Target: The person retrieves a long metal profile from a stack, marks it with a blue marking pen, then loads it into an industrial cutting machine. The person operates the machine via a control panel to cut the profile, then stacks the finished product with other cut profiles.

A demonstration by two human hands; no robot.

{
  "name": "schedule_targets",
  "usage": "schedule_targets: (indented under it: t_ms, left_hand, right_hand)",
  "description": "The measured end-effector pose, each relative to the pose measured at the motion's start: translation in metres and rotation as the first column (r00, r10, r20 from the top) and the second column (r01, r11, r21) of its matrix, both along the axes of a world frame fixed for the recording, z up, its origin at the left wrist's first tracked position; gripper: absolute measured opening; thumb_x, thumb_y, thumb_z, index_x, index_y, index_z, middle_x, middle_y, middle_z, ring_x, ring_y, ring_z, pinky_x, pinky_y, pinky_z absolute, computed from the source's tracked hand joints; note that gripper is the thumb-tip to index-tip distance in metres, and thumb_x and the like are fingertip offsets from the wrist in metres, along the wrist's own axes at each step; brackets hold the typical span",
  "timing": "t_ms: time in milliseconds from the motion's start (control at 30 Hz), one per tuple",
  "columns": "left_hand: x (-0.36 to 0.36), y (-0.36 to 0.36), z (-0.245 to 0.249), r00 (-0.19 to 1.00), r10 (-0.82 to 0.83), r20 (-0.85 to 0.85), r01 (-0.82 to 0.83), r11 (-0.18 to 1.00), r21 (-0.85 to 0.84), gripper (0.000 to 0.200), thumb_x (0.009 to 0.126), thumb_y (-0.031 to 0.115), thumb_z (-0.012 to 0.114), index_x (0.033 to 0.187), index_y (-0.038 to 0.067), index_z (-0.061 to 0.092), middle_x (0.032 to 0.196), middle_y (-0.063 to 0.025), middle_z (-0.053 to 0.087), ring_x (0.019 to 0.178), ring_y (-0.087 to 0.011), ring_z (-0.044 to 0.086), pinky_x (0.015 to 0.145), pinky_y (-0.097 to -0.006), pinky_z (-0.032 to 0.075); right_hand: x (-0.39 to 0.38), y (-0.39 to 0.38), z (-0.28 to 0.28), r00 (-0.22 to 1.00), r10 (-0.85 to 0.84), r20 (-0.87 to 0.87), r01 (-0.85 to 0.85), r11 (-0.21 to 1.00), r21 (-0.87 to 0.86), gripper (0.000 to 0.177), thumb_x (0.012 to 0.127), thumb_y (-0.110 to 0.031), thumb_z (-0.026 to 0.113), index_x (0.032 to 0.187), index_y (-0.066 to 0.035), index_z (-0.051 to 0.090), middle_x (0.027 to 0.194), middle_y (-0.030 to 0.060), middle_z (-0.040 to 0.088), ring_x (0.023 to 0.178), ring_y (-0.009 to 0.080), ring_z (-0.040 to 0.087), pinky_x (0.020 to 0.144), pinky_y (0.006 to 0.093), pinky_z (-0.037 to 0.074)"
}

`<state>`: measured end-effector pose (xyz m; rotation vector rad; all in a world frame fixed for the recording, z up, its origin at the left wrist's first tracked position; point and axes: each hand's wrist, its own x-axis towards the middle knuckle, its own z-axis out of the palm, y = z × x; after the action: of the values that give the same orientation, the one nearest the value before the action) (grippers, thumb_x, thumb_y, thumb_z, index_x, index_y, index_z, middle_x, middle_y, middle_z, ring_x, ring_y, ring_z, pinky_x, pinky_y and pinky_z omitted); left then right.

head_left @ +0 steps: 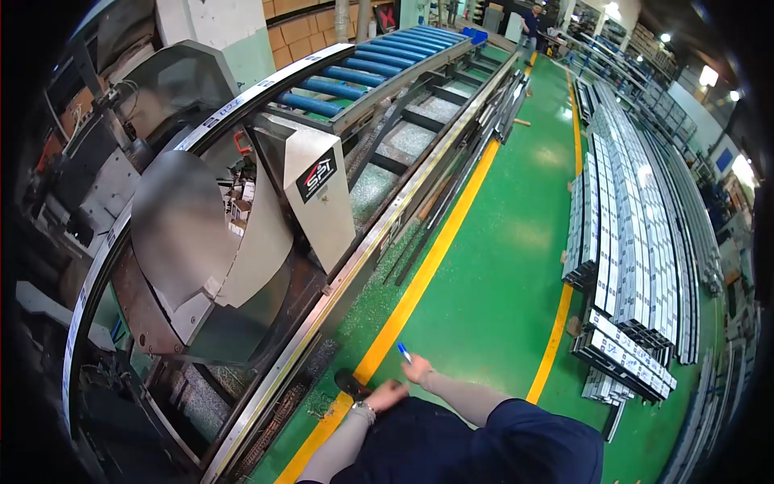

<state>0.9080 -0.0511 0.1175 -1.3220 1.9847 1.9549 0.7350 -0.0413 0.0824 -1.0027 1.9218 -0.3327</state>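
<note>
Held in front of my body, my right hand is closed around a marker pen with a white barrel and a blue end, which points up and away from me. My left hand, with a bracelet or watch on its wrist, is just below and to the left of it. Its fingers look curled, and whatever they may hold is too small to make out. To the left, a long dark profile with a white labelled strip and blue handwriting lies across the saw-like machine.
A roller conveyor with blue rollers runs beyond the machine. Long bars lie along its rail. Stacks of wrapped profiles stand to the right, past the yellow floor line. A person stands far back.
</note>
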Motion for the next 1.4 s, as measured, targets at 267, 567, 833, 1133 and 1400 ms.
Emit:
schedule_targets:
  t_ms: [267, 567, 833, 1133, 1400]
  left_hand:
    - [0.012, 0.077, 0.074, 0.889, -0.182, -0.421, 0.272, 0.948, 0.163, 0.024, 0.100, 0.025, 0.057, 0.099, 0.001, 0.060, 0.090, -0.0001, 0.062, 0.086, -0.0087, 0.054, 0.081, -0.0270, 0.045]
    - [0.138, 0.177, 0.148, 0.705, 0.263, -0.658, -0.003, 0.930, 0.367, 0.017, 0.102, 0.020, 0.054, 0.100, 0.004, 0.058, 0.089, 0.0016, 0.058, 0.081, -0.0062, 0.052, 0.076, -0.0241, 0.045]
    - [0.307, 0.310, 0.126, 0.607, 0.512, -0.608, -0.507, 0.838, 0.199, 0.015, 0.099, 0.016, 0.059, 0.103, 0.002, 0.062, 0.087, 0.0024, 0.061, 0.080, -0.0063, 0.055, 0.075, -0.0237, 0.047]
    - [0.475, 0.468, 0.104, 0.022, 0.911, -0.411, -0.949, 0.149, 0.279, 0.011, 0.098, 0.014, 0.060, 0.101, 0.004, 0.060, 0.080, 0.0047, 0.057, 0.073, -0.0036, 0.051, 0.067, -0.0205, 0.043]
    - [0.597, 0.512, 0.135, -0.472, 0.701, -0.534, -0.829, -0.560, -0.002, 0.006, 0.094, 0.008, 0.063, 0.096, 0.004, 0.060, 0.080, 0.0020, 0.060, 0.072, -0.0051, 0.053, 0.065, -0.0224, 0.045]
  right_hand:
    - [-0.077, 0.146, 0.040, 0.769, 0.544, 0.335, -0.637, 0.613, 0.467, 0.036, 0.092, -0.048, 0.059, 0.102, -0.013, 0.062, 0.077, 0.0101, 0.065, 0.065, 0.0233, 0.065, 0.055, 0.0389, 0.053]
    - [0.042, 0.136, 0.097, 0.437, 0.744, 0.506, -0.896, 0.312, 0.315, 0.027, 0.087, -0.042, 0.064, 0.085, -0.015, 0.060, 0.062, 0.0026, 0.055, 0.046, 0.0154, 0.050, 0.042, 0.0327, 0.042]
    - [0.274, 0.220, -0.024, 0.060, 0.983, 0.173, -0.969, 0.015, 0.247, 0.039, 0.089, -0.030, 0.058, 0.122, -0.010, 0.060, 0.111, 0.0149, 0.065, 0.108, 0.0295, 0.061, 0.091, 0.0414, 0.048]
    - [0.409, 0.200, 0.093, 0.015, 0.787, 0.617, -0.973, -0.131, 0.191, 0.046, 0.085, -0.030, 0.069, 0.122, -0.007, 0.058, 0.096, 0.0056, 0.065, 0.088, 0.0135, 0.061, 0.078, 0.0319, 0.052]
    - [0.538, 0.206, 0.057, -0.393, 0.842, 0.369, -0.896, -0.441, 0.054, 0.035, 0.082, -0.020, 0.068, 0.110, -0.004, 0.057, 0.089, 0.0058, 0.067, 0.083, 0.0186, 0.063, 0.075, 0.0359, 0.050]
